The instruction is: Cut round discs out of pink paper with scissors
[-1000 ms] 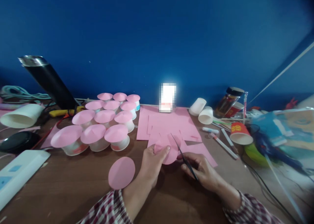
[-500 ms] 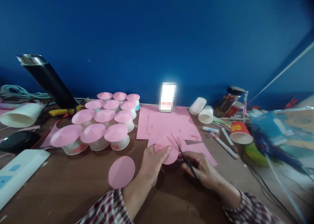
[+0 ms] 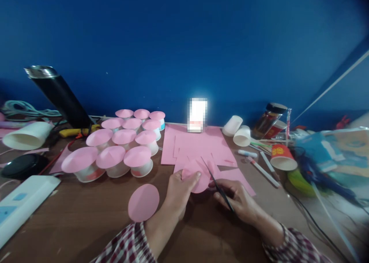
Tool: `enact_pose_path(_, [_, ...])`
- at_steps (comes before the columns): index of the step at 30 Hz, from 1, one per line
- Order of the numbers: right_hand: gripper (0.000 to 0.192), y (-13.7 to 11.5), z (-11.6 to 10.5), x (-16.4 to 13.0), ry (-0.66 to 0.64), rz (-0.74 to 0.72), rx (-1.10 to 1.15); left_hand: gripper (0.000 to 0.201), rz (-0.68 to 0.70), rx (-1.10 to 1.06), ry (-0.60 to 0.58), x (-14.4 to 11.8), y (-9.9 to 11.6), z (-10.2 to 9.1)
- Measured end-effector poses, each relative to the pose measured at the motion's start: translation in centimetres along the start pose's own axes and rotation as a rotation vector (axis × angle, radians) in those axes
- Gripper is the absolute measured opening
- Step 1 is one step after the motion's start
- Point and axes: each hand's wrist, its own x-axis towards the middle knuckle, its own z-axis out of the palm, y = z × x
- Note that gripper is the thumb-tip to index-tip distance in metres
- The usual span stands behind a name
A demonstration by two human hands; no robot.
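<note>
Between thumb and fingers, my left hand [image 3: 180, 192] pinches a round pink paper disc [image 3: 196, 180] above the table. My right hand [image 3: 235, 197] is closed around a dark, slim pair of scissors [image 3: 220, 192]. The blades point up and left, across the disc's right side; whether they cut into it I cannot tell. A second pink paper disc [image 3: 143, 202] lies flat on the brown table beside my left forearm. Beyond my hands are pink paper sheets [image 3: 198, 142], overlapping, with a cut offcut [image 3: 238, 180] near my right hand.
Rows of upturned paper cups topped with shallow pink cones [image 3: 111, 157] stand at left, near a black tumbler [image 3: 62, 97] and a white power strip [image 3: 25, 205]. At right are white cups [image 3: 242, 135], markers [image 3: 263, 172], a red cup [image 3: 283, 157] and a dark-lidded jar [image 3: 269, 119].
The view has shifted very slightly, so the things at left appear a little further right. My hands, the disc and the scissors hold almost the same pose.
</note>
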Motion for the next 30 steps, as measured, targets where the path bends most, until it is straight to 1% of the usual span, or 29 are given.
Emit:
enact_pose_path(3, [0.031, -0.02, 0.05, 0.01, -0.004, -0.008, 0.015, 0.030, 0.004, -0.004, 0.003, -0.08, 0.09, 0.04])
enact_pose_path(8, [0.032, 0.12, 0.08, 0.00, -0.005, 0.024, 0.017, 0.033, -0.010, -0.002, 0.018, 0.04, 0.14, -0.02])
enact_pose_path(14, [0.033, -0.27, 0.10, -0.04, 0.006, 0.027, 0.032, 0.034, -0.013, -0.027, -0.034, 0.51, -0.45, -0.51])
enact_pose_path(16, [0.034, -0.24, 0.14, -0.02, 0.008, 0.031, 0.037, 0.035, -0.010, -0.023, -0.036, 0.57, -0.63, -0.66])
enact_pose_path(20, [0.032, 0.13, 0.19, 0.02, 0.014, 0.007, 0.010, 0.035, 0.021, 0.015, -0.001, 0.44, -0.47, -0.76])
enact_pose_path(25, [0.032, 0.33, 0.19, 0.11, -0.013, 0.022, 0.038, 0.033, 0.003, 0.030, -0.034, 0.24, -0.04, -0.67])
enact_pose_path(30, [0.026, -0.19, 0.12, 0.19, 0.000, -0.015, 0.021, 0.034, 0.028, 0.041, -0.022, 0.42, -0.64, -0.72])
